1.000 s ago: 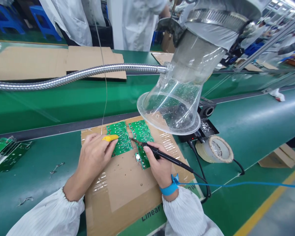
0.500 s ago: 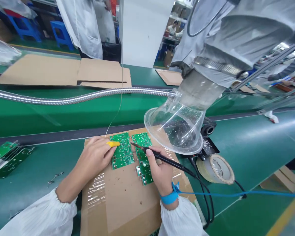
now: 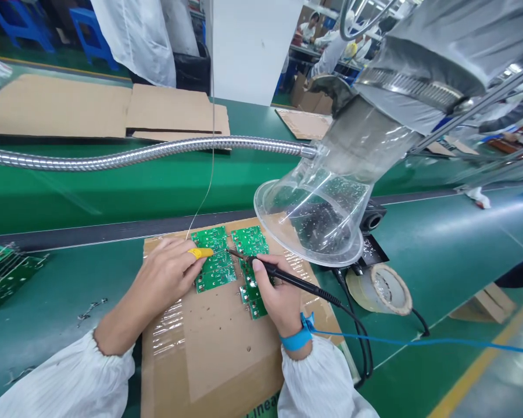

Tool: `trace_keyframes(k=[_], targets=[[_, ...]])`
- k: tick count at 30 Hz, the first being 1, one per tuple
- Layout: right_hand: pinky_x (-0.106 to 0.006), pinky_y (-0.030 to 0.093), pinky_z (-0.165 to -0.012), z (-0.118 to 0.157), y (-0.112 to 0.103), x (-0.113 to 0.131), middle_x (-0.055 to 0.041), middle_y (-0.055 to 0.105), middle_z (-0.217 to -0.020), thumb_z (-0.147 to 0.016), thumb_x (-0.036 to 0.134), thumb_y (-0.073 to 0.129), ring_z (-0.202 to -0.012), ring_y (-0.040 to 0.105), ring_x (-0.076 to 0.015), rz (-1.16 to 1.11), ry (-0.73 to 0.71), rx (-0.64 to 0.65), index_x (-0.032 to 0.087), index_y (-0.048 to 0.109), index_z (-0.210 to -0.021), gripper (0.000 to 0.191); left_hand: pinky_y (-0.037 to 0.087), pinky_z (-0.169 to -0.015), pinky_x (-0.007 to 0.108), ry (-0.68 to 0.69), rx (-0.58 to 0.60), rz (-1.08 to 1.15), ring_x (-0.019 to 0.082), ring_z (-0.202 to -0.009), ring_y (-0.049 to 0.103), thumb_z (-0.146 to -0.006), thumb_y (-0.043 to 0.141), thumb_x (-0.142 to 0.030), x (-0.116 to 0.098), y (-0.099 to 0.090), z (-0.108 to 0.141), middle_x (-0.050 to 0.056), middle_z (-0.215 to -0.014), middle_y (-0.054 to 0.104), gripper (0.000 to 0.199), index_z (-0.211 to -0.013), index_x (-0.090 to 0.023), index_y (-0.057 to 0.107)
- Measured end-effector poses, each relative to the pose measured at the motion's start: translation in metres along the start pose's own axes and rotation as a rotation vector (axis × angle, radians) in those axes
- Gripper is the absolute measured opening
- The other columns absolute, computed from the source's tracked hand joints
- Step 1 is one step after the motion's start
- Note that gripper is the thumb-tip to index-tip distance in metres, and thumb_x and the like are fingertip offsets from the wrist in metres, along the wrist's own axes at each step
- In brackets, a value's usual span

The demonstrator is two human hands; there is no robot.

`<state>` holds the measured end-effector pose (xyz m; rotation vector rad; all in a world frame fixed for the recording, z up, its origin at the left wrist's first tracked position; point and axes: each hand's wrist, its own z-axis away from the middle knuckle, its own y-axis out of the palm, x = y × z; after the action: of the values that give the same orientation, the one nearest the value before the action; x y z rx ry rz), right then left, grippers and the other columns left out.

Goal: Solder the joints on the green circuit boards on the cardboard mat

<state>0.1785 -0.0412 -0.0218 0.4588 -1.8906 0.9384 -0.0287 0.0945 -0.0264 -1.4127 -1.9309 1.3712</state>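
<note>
My right hand (image 3: 279, 293), with a blue wrist strap (image 3: 297, 339), grips a black soldering iron (image 3: 294, 278). Its tip points left, at the right edge of the left-hand green circuit boards (image 3: 217, 278). My left hand (image 3: 169, 268) is closed on thin solder wire (image 3: 208, 187), which hangs from above and runs behind the hand. The wire's end comes out by a yellow cover (image 3: 200, 253) at the index fingertip and lies close to the iron's tip. A second column of circuit boards (image 3: 249, 237) is partly hidden by my right hand. Both columns rest on a cardboard sheet (image 3: 218, 360).
A clear fume hood (image 3: 309, 226) hangs above the boards' right side, joined by a metal flexible hose (image 3: 157, 152). A tape roll (image 3: 381, 290) stands at right. More boards (image 3: 9, 276) lie at left. Flattened cardboard (image 3: 56, 107) lies beyond the green ledge.
The iron's tip has shifted slightly left, closer to the solder wire's end. My left hand keeps its place over the boards. The whole view has tilted a little.
</note>
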Motion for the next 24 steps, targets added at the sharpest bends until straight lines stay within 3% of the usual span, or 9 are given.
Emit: trace_keyframes(k=[10,24], targets=[[-0.038,0.056,-0.082,0.0026,0.0007,-0.0037,-0.0023,0.077,-0.089,-0.093,0.035,0.068,-0.086,0.073,-0.022,0.041,-0.091,-0.007,0.025,0.073,-0.095,0.011,0.045,-0.077,0.038,0.071,-0.004,-0.127,0.019,-0.071,0.056,-0.1,0.053,-0.017,-0.0079,0.0015,-0.0039,0.001,-0.07,0.059,0.033,-0.069,-0.021,0.063],[-0.039,0.057,-0.083,0.0022,0.0013,-0.0008,-0.0022,0.077,-0.088,-0.093,0.036,0.069,-0.085,0.073,-0.0214,0.028,-0.064,-0.015,0.026,0.074,-0.096,0.012,0.048,-0.082,0.041,0.035,-0.057,-0.134,0.021,-0.079,0.066,-0.1,0.055,-0.021,-0.0061,0.0013,-0.0044,0.004,-0.084,0.072,0.026,-0.076,-0.02,0.066]])
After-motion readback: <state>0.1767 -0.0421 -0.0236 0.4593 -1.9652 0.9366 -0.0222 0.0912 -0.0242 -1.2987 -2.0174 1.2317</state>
